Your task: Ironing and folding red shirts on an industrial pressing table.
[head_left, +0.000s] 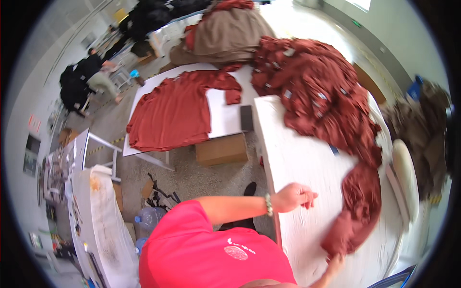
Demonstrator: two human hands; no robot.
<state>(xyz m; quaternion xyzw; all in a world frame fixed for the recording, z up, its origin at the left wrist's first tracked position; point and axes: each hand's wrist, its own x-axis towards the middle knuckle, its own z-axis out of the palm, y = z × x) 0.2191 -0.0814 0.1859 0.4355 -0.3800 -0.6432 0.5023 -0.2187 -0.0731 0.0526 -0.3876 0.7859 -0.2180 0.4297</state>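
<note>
My left hand [290, 197], a beaded bracelet at its wrist, hovers over the near left edge of the white padded table [297, 158]. Its fingers are curled in and nothing shows between them. Near the lower right, my right hand [335, 264] pinches the near end of a dark red garment [357, 211]. That garment lies bunched in a long strip along the table's right part. Its far end runs up to a big heap of dark red garments [312, 86] with small white tags. My right fingertips are partly hidden by the cloth.
A dark red long-sleeved top [173, 110] lies spread on a white table [225, 117], a cardboard box [222, 150] below it. A padded pressing arm [406, 180] stands at the right edge. Brown cloth piles [230, 33] rise behind. Another person [96, 69] works far left.
</note>
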